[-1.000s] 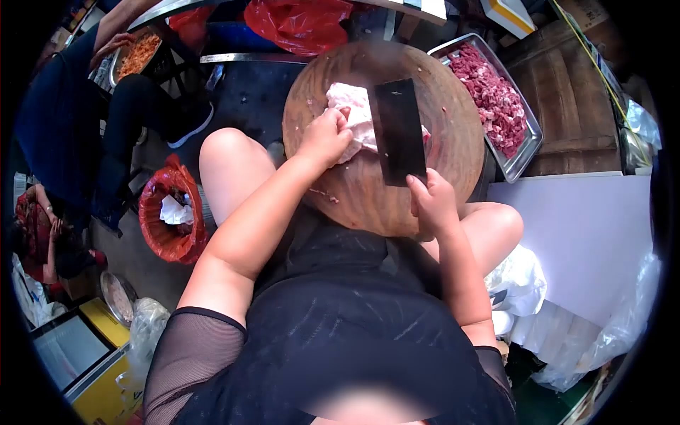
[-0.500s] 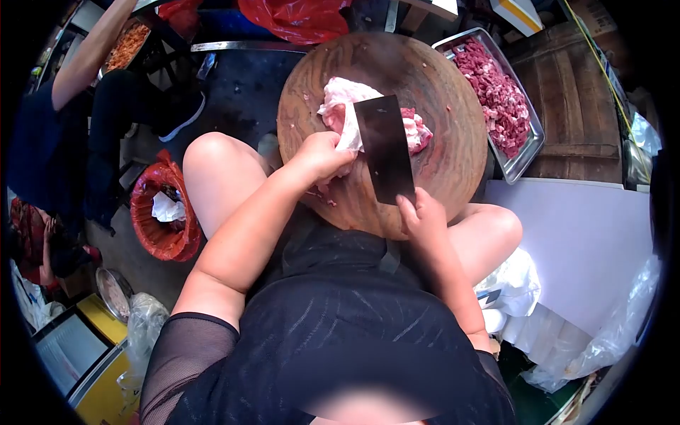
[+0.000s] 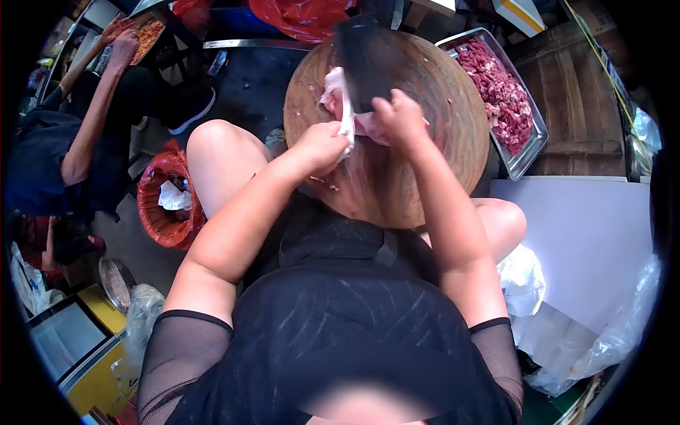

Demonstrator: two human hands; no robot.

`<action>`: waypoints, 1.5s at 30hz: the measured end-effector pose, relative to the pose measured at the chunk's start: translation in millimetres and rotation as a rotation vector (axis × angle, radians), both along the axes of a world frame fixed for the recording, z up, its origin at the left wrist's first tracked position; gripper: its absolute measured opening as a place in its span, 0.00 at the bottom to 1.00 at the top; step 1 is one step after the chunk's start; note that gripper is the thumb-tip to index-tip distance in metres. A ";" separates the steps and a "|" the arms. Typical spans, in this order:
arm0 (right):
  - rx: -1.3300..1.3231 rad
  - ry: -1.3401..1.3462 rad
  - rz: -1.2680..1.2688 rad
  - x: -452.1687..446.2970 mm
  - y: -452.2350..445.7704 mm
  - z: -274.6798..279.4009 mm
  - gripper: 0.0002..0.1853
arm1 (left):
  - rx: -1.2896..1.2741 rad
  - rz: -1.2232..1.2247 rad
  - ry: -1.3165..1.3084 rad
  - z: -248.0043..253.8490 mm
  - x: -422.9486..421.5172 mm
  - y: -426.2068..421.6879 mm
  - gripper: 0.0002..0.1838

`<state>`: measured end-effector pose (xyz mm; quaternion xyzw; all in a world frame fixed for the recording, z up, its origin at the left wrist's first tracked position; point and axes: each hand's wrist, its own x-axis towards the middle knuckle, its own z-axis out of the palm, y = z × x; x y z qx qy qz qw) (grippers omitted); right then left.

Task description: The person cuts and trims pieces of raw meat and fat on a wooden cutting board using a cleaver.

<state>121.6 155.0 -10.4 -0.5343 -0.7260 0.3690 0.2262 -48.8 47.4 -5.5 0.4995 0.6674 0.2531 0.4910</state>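
Note:
A piece of raw meat [image 3: 334, 91] with a pale fatty edge lies on the round wooden chopping block [image 3: 453, 142]. My left hand [image 3: 326, 146] is closed on the near end of its white fatty strip, which looks drawn taut. In my right hand [image 3: 400, 120] is a cleaver [image 3: 359, 60], its dark, broad blade pointing away from me and blurred by motion. The blade is just right of the strip and covers part of the meat. More pinkish meat [image 3: 368, 127] shows under the right hand. Small scraps [image 3: 326, 184] lie at the block's near left.
A metal tray [image 3: 520, 164] of cut meat stands right of the block. A red-lined bin [image 3: 152, 219] is by my left knee. At upper left another person [image 3: 64, 156] sits with raised hands near a tray of orange food [image 3: 146, 41]. A white board [image 3: 581, 234] lies at right.
The cleaver and my right hand have moved up and away from me. My left hand keeps its hold on the fatty strip. The other person's arms have shifted.

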 end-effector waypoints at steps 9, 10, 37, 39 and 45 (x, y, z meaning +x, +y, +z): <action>-0.222 0.282 -0.125 81.1 -75.7 62.9 0.11 | -0.143 0.328 -0.684 22.1 -14.8 -24.8 0.15; -0.177 0.196 -0.104 83.9 -88.8 57.9 0.11 | -0.158 0.345 -0.719 24.0 -11.5 -24.7 0.15; 0.182 -0.022 -0.122 82.8 -1.0 41.8 0.16 | 0.189 -0.017 0.365 28.4 -49.4 -42.9 0.34; 0.110 -0.010 -0.121 85.2 -47.2 88.1 0.14 | 0.242 -0.118 0.481 41.6 -45.6 -22.7 0.37; -0.241 0.180 -0.197 81.9 -91.3 85.6 0.09 | 0.519 0.192 0.446 -10.1 -10.3 34.2 0.26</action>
